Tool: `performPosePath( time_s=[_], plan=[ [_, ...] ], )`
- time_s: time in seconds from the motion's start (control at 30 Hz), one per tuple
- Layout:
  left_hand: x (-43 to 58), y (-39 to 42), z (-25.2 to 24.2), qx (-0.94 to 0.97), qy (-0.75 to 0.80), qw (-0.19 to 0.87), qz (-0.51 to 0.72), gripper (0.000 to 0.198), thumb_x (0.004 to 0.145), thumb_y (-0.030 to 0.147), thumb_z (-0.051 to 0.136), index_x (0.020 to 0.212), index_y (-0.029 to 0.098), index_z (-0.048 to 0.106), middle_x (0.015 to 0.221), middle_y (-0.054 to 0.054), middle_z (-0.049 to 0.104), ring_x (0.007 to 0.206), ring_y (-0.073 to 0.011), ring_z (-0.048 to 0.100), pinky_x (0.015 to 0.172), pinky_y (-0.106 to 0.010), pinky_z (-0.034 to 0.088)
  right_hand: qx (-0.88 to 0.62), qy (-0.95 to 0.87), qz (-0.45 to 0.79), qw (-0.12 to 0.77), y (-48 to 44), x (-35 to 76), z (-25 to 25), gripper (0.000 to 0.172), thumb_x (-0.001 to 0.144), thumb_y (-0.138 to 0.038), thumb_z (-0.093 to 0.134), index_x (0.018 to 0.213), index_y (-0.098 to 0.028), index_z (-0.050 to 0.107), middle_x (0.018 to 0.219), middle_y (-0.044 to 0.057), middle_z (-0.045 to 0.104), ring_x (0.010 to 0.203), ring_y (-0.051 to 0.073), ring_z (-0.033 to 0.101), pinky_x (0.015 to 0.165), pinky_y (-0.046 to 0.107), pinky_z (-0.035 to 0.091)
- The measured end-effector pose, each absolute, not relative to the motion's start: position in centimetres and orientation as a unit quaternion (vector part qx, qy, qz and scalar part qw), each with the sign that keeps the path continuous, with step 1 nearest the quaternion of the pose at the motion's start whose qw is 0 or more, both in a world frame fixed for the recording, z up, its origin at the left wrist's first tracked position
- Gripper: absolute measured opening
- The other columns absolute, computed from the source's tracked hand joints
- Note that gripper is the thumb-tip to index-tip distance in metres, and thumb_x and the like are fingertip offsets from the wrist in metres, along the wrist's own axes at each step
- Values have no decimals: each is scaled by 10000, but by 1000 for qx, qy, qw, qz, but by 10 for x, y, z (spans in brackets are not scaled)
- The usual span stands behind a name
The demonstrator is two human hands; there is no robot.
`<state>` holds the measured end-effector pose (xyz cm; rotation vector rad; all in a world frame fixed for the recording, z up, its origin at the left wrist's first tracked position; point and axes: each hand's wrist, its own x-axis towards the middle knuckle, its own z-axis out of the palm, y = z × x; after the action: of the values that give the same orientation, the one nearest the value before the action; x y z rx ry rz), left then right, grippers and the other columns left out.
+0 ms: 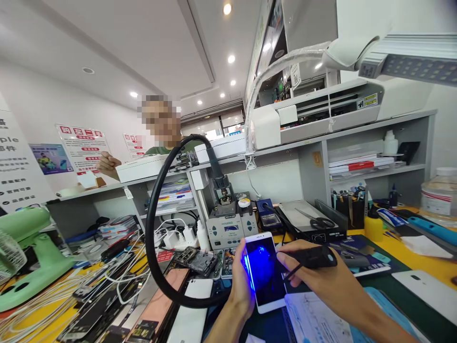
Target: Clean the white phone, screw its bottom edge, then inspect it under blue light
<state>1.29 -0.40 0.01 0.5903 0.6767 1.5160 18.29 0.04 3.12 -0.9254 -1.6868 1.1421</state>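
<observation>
My left hand grips a white-framed phone by its left edge, holding it tilted up with its dark screen towards me. In my right hand is a black handheld tool, fingers closed round it at the phone's right edge. Its front end is hidden by the fingers. Bright blue light glows on the screen, along the phone's left side and on my left fingers; the light's source cannot be made out. A thick black hose loops behind my left wrist.
A hot-air station stands behind the phone. Phones, parts and white cables crowd the left, beside a green fan. Scissors, a yellow bottle and a white back cover are right. A person is beyond the counter.
</observation>
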Motion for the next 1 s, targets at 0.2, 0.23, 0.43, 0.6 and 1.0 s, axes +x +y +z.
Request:
performPosePath(
  time_s=[0.2, 0.23, 0.43, 0.6, 1.0],
  plan=[
    [15, -3, 1, 241, 305, 631, 672, 424, 885, 510, 604, 935, 112, 743, 822, -100, 765, 879, -266, 718, 892, -389, 528, -341, -695, 450, 445, 5, 184, 26, 297, 870, -534, 672, 959, -251, 696, 835, -1, 699, 756, 218, 692, 676, 309, 582],
    [15, -2, 1, 249, 296, 624, 678, 413, 891, 500, 600, 958, 118, 743, 854, -99, 770, 914, -269, 715, 914, -392, 520, -341, -698, 443, 447, 5, 184, 25, 292, 872, -527, 673, 964, -252, 704, 837, -1, 700, 759, 217, 688, 699, 316, 581],
    [13, 4, -7, 283, 236, 639, 675, 472, 917, 494, 561, 1155, 118, 717, 994, -99, 775, 1049, -289, 686, 1020, -424, 467, -321, -690, 444, 473, 4, 187, 22, 378, 862, -505, 703, 1138, -247, 720, 1084, 50, 730, 1013, 286, 692, 944, 409, 565],
    [13, 5, -10, 282, 225, 639, 680, 449, 922, 468, 563, 1149, 117, 725, 1008, -99, 777, 1083, -297, 676, 1054, -437, 445, -315, -691, 447, 473, 3, 187, 22, 400, 867, -493, 707, 1181, -245, 715, 1220, 78, 704, 1134, 311, 649, 1052, 458, 510],
    [13, 3, -9, 292, 229, 641, 672, 479, 937, 471, 529, 1207, 113, 697, 1060, -103, 771, 1131, -304, 655, 1068, -442, 429, -340, -682, 440, 475, 2, 184, 22, 386, 856, -546, 690, 1134, -281, 727, 1187, 66, 722, 1051, 324, 688, 974, 478, 560]
  ],
)
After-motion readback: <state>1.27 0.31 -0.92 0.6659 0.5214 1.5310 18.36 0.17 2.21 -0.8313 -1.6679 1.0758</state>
